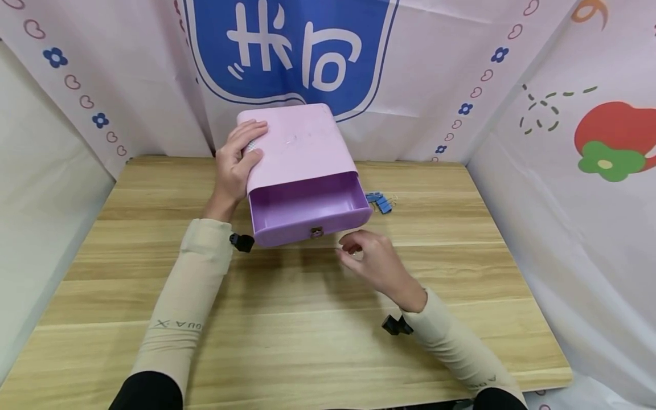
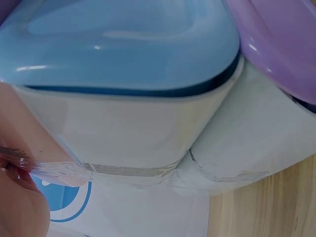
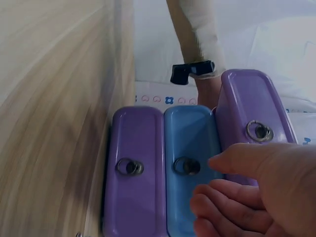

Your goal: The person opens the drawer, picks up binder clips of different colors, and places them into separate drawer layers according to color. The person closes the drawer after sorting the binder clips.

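A stacked drawer box with a pale pink top (image 1: 302,142) stands at the back of the table. Its uppermost purple drawer (image 1: 312,202) is pulled partly out, nothing visible inside, with a metal ring pull (image 3: 260,131) on its front. Below it in the right wrist view are a blue drawer (image 3: 190,133) and another purple drawer (image 3: 138,197), both pushed in. My left hand (image 1: 238,159) rests on the box's upper left edge, fingers and thumb lying on the top. Just in front of the drawers hovers my right hand (image 3: 256,197), fingers loosely bent, nothing visible in it.
Blue binder clips (image 1: 381,202) lie on the wooden table (image 1: 307,353) right of the box. A white printed cloth (image 1: 420,68) hangs behind it. Clear tape (image 2: 133,170) runs around the white drawer housings in the left wrist view.
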A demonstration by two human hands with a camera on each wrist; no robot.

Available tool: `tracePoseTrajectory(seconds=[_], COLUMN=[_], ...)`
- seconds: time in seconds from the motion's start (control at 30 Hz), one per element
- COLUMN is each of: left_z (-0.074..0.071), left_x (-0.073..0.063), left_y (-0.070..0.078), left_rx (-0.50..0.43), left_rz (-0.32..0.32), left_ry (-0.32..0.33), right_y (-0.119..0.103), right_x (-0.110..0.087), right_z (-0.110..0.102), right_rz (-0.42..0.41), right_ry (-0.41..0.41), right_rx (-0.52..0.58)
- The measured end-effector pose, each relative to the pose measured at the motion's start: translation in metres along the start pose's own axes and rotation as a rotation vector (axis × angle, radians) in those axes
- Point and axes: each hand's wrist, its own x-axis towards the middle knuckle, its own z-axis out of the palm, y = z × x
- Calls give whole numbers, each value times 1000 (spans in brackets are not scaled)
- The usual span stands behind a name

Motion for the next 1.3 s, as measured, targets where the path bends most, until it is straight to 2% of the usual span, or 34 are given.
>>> tracePoseTrajectory(seconds=[0.1,0.2,0.33,0.57,0.87,1.07,1.13,1.3], left_z=[-1,-2,-2,-1,-4,-4,-4,-1], left_x=[1,2,2,2,2,2,1,-1], left_y=[-14,-21,-23,-21,-22,-23,-22,5], left_rx=[12,11,14,27,23,20,19,12], left_rz=[2,4,3,-7,1,4,5,-9], left_ry=[0,-4,-9,-3,-1,-6,-5,-7], right_y=[7,14,25,42,63,71,72,74], right_x=[-3,-4,-4,-1,4,8,9,12], right_z=[-3,-6,-8,-9,3,15,18,23], right_rz=[25,45,97,196,183,143,132,108], right_ry=[-30,-61,-100,-183,-233,-258,-264,-265], right_rx=[-50,-108,-165,-176,-174,-210,-233,-280])
